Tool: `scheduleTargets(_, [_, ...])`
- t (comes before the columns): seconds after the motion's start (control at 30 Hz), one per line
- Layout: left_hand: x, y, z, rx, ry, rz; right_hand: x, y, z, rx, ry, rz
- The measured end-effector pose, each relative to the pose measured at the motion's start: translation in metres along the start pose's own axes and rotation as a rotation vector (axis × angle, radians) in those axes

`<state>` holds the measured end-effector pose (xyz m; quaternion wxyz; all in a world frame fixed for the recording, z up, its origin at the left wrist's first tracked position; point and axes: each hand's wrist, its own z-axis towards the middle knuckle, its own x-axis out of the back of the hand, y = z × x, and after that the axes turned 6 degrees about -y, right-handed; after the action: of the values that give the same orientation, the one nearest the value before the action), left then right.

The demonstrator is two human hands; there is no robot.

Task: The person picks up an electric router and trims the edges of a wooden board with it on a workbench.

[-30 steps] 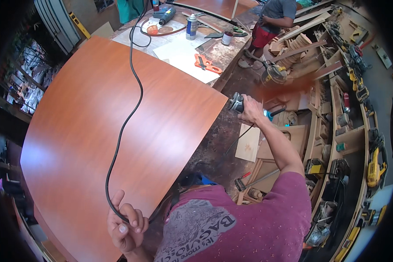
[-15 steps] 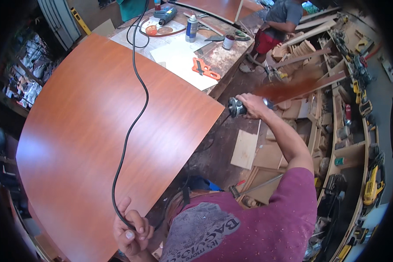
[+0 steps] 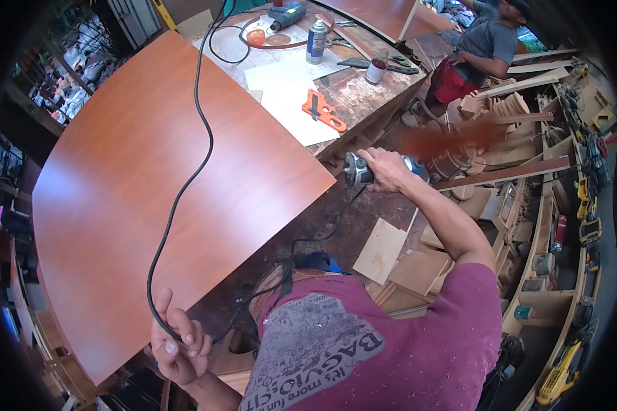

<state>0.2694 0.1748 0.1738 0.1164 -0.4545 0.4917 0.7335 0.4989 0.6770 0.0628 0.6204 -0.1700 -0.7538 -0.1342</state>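
**Cable slack and a near corner are my two worries**

Leftmost, the broad reddish-brown panel (image 3: 164, 178) spreads before me, its glossy face bare to scuffs. In my left hand (image 3: 182, 346) I hold the black cable (image 3: 197, 103) lightly in curled fingers, index finger raised; so slight a hold could let it slip. The cable lies across the panel, so a tug could drag it over that finish, or its slack could snag on an edge.

Further right, the power tool (image 3: 356, 170) sits just beside the panel's near corner; I cannot tell whether they touch. My right hand (image 3: 389, 170) is wrapped round its body, and a twist of the wrist could knock that corner. Below, the loose boards (image 3: 379, 251) could trip me. At far right stands a co-worker (image 3: 490, 51), who could be distracting.
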Motion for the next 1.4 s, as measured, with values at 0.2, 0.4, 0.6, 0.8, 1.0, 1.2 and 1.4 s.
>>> scheduleTargets(0.2, [-0.024,-0.026,0.0,0.019,-0.074,0.032,-0.004,0.021,0.02,0.175,0.016,-0.012])
scheduleTargets(0.4, [-0.048,-0.051,-0.007,0.014,0.104,-0.013,-0.01,0.03,0.038,0.297,-0.016,-0.103])
scheduleTargets(0.6, [-0.05,-0.061,-0.017,-0.001,0.051,0.062,-0.003,0.034,0.056,0.411,0.024,-0.114])
scheduleTargets(0.8, [-0.056,-0.073,-0.024,-0.024,0.107,0.069,0.0,0.03,0.064,0.505,0.002,-0.118])
scheduleTargets(1.0, [-0.059,-0.078,-0.025,-0.033,0.121,0.078,0.0,0.028,0.072,0.552,-0.01,-0.114])
scheduleTargets(1.2, [-0.06,-0.082,-0.025,-0.032,0.129,0.08,0.011,0.021,0.074,0.581,-0.038,-0.174])
scheduleTargets(1.4, [-0.062,-0.081,-0.022,-0.035,0.153,0.021,-0.001,0.026,0.078,0.583,0.006,-0.169])
